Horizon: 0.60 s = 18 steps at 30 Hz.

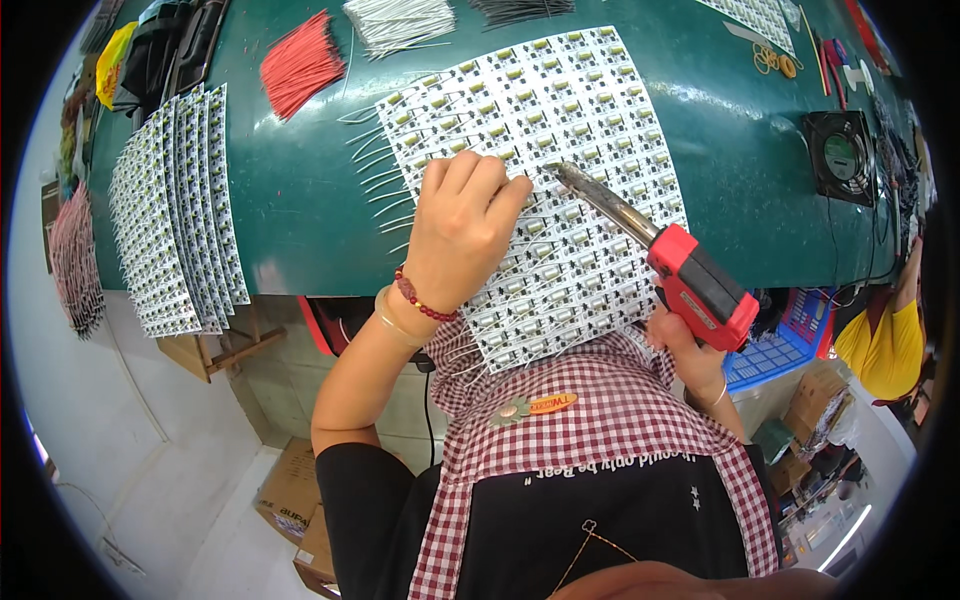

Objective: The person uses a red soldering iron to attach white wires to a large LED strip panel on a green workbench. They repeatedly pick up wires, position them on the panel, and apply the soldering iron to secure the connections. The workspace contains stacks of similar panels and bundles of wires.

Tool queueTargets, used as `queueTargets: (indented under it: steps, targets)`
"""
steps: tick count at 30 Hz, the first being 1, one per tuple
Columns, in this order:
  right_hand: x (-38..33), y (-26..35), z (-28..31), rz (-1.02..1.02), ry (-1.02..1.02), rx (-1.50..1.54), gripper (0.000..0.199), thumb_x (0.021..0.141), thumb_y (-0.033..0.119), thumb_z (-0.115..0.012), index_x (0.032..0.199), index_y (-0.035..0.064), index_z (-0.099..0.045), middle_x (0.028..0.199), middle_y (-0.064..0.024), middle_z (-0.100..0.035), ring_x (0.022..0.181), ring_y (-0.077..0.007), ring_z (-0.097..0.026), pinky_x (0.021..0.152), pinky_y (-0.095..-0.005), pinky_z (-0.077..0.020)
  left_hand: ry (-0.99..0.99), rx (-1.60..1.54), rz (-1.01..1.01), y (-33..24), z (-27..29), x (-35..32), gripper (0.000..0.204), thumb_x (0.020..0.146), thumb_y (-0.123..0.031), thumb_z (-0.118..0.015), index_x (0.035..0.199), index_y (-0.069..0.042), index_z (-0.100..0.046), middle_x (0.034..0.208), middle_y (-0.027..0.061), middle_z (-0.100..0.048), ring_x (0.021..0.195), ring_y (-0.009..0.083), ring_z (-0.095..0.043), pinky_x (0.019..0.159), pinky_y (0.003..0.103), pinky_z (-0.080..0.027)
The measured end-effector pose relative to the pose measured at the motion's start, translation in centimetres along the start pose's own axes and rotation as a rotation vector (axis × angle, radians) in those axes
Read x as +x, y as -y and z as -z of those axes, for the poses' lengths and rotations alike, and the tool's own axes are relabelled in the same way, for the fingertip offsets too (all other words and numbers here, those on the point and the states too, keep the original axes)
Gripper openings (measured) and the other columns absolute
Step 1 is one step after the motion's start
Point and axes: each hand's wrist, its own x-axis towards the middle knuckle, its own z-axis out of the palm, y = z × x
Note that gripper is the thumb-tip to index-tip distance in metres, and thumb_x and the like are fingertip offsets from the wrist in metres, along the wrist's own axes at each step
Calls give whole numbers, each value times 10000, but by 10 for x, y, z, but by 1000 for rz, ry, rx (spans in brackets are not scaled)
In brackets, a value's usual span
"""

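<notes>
A large white panel of small circuit boards (600, 250) lies over the table's front edge, its near end by my checked apron. Rows of small components cover it, and thin white wires (385, 185) stick out along its left side. My left hand (465, 225) rests over the panel's left half, fingertips pinched together; what they hold is hidden. In my right hand (685, 345), below the panel's right edge, is the handle of a red and black soldering gun (700, 285). Its metal tip points up-left and meets the panel just right of my left fingertips.
Several similar panels (175, 215) stand stacked at the left of the green table (290, 200). Bundles of red wires (297, 65), white wires (400, 22) and black wires (520, 8) lie at the back. A small black fan (842, 158) stands right, above a blue basket (765, 365).
</notes>
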Motion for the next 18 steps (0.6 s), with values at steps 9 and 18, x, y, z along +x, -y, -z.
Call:
queueTargets:
  steps: [9, 18]
  targets:
    - [2, 1, 1, 26, -34, 5, 453, 939, 204, -620, 1266, -75, -474, 646, -47, -524, 532, -129, -502, 521, -274, -426, -11, 25, 0, -4, 14, 4, 233, 672, 11, -688, 878, -96, -666, 752, 9, -502, 726, 200, -501, 684, 349, -364]
    - [4, 5, -5, -73, -41, -11, 369, 943, 134, -589, 1233, -71, -488, 650, -48, -530, 547, -128, -512, 537, -273, -435, 30, -47, 47, 11, 4, 12, 190, 705, 4, -688, 864, -100, -672, 762, 23, -508, 759, 215, -500, 683, 347, -363]
